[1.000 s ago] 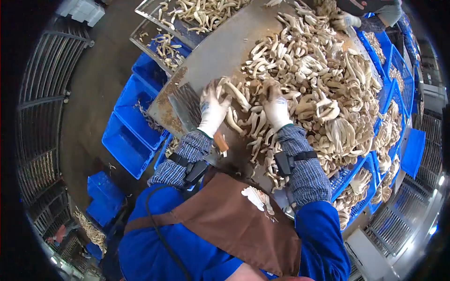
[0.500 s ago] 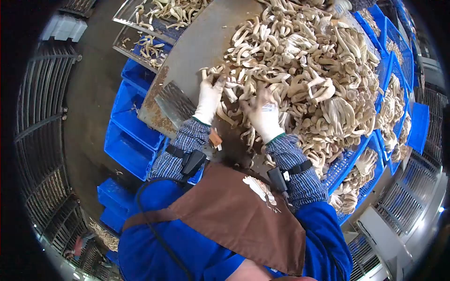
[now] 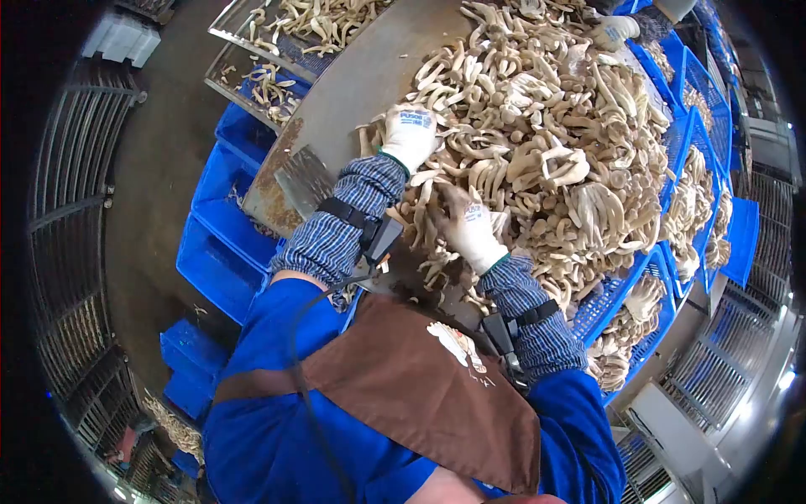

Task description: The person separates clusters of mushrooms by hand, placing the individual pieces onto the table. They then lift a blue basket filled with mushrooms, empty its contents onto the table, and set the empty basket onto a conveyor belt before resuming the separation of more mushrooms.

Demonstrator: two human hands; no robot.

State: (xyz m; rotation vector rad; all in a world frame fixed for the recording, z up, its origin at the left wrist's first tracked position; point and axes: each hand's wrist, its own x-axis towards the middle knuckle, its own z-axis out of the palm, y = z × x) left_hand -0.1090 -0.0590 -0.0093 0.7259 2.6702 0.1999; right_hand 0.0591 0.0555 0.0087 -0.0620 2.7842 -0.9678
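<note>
A big heap of pale brown oyster mushrooms (image 3: 537, 118) covers the metal table. My left hand (image 3: 410, 136), in a white glove, rests back-up on the heap's left edge; its fingers bend down out of sight, and mushrooms lie under and beside it. Lower and to the right, my right hand (image 3: 472, 231) reaches into the near edge of the heap. Its dark, dirty fingertips touch mushrooms and look apart, with no mushroom visibly gripped.
A flat metal blade or plate (image 3: 304, 181) lies on the table (image 3: 353, 101) at left. Blue crates (image 3: 222, 260) stand below the left edge; mushroom-filled blue baskets (image 3: 625, 311) line the right. Trays (image 3: 277, 34) hold mushrooms at top left. Another person's gloved hand (image 3: 614, 32) is at the far end.
My left hand has moved up and right onto the heap and turned back-up. The right hand stays nearly in place. The other person's hand and sleeve show more.
</note>
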